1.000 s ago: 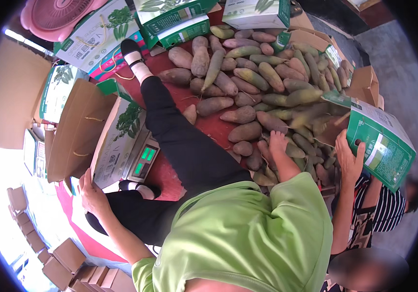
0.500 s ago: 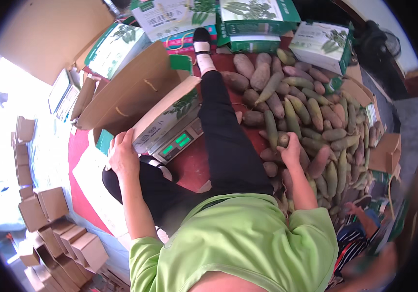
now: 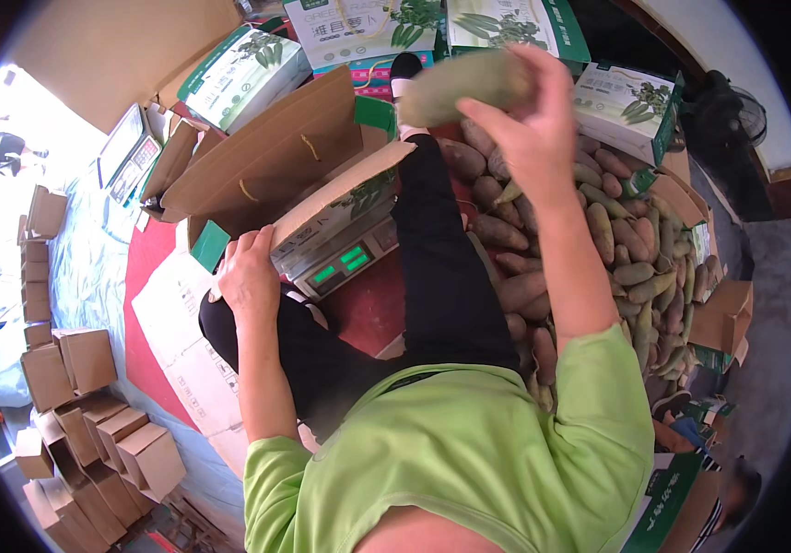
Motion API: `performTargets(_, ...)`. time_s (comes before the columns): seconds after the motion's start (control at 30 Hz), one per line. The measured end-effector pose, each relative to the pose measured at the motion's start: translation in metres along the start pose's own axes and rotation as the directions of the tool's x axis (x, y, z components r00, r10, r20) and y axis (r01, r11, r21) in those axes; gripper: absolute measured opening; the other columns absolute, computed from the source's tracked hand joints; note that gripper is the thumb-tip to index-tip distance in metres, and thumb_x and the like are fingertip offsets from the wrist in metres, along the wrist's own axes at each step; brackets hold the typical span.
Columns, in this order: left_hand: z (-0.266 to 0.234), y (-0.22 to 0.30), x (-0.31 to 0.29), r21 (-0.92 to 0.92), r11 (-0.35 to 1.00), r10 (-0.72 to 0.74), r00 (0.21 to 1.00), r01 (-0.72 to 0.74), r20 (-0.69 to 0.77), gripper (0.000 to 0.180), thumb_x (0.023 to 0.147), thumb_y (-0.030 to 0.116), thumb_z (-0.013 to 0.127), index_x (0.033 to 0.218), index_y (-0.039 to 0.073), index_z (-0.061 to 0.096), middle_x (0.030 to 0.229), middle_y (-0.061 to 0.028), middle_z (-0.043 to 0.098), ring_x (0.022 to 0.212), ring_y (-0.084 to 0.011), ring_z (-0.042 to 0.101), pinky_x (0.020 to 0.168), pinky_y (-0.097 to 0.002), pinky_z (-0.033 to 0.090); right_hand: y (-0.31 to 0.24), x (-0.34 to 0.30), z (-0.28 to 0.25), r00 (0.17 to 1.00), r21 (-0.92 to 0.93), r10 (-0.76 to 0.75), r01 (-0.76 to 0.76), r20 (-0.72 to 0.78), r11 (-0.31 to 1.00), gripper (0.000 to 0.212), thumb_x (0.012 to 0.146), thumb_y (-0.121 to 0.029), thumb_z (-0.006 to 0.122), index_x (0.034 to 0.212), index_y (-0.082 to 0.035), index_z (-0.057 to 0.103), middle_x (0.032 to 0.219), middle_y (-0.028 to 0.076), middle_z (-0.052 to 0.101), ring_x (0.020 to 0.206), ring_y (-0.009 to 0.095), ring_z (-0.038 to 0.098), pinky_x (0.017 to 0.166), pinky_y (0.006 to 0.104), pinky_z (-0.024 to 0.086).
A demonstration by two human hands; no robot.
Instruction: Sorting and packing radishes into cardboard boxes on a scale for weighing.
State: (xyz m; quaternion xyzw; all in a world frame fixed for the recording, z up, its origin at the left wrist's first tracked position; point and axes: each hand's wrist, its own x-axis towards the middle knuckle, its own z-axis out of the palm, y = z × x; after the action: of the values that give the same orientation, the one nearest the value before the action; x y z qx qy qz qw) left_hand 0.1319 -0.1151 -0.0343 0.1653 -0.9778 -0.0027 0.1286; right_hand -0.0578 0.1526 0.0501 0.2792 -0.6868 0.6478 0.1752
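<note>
A thick green radish is gripped by my right hand, raised over my outstretched leg near the far end of the pile. The radish is slightly smeared by motion. My left hand is closed on the near corner of an open cardboard box, beside its green inner tab. The box sits on a digital scale with lit green digits. Its bottom is hidden from here. Under my right arm spreads a large pile of green and reddish radishes.
Printed white and green boxes stand along the far side, with another behind the pile. Small brown cartons are stacked at the left. A fan stands at the far right. My legs lie either side of the scale.
My right hand has lifted a radish out of the pile and carried it up and away from me. My left hand stays on the box corner. The view has shifted slightly.
</note>
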Motion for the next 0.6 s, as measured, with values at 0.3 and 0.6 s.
performTargets(0.3, 0.001, 0.008, 0.002, -0.007, 1.0, 0.011, 1.0, -0.01, 0.007, 0.031, 0.078, 0.002, 0.053, 0.103, 0.016, 0.066, 0.098, -0.0005, 0.064, 0.094, -0.0232, 0.059, 0.078, -0.0357, 0.049, 0.062, 0.0, 0.128, 0.864, -0.197, -0.09, 0.212, 0.495, 0.957, 0.047, 0.063, -0.011, 0.075, 0.107, -0.01, 0.057, 0.103, 0.012, 0.055, 0.1, 0.033, 0.054, 0.086, 0.0401, 0.047)
performTargets(0.6, 0.003, 0.006, 0.003, 0.016, 1.0, -0.027, 1.0, 0.026, 0.014, 0.031, 0.078, 0.003, 0.055, 0.103, 0.017, 0.066, 0.099, 0.001, 0.064, 0.094, -0.0221, 0.06, 0.074, -0.0352, 0.05, 0.091, -0.016, 0.175, 0.606, -0.414, 0.125, 0.365, 0.786, 0.834, 0.037, 0.07, -0.003, 0.062, 0.106, -0.007, 0.057, 0.107, 0.015, 0.057, 0.097, 0.033, 0.059, 0.083, 0.0402, 0.05)
